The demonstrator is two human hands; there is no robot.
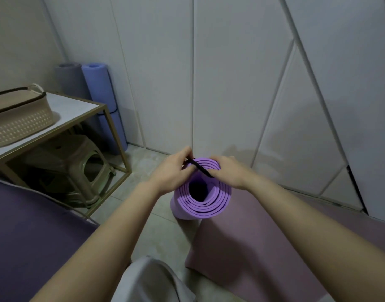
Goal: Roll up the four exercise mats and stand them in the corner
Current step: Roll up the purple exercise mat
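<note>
Home room — white panelled closet doors [230,83], tiled floor [161,240], gold-framed side table [82,110] held woven basket [19,118], plastic stool [78,162] beneath.

The grey rolled mat [69,77] is half hidden behind the gold-framed white-topped side table [78,107]. The left edge cuts the beige perforated plastic basket [19,120]. Both ends of the thin black strap [200,168] vanish inside the left hand [174,168] and right hand [228,171].

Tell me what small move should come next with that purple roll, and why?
Probably pull the black strap down around the purple roll: left hand and right hand pinch it across the roll's top end, so it looks not yet bound.
</note>
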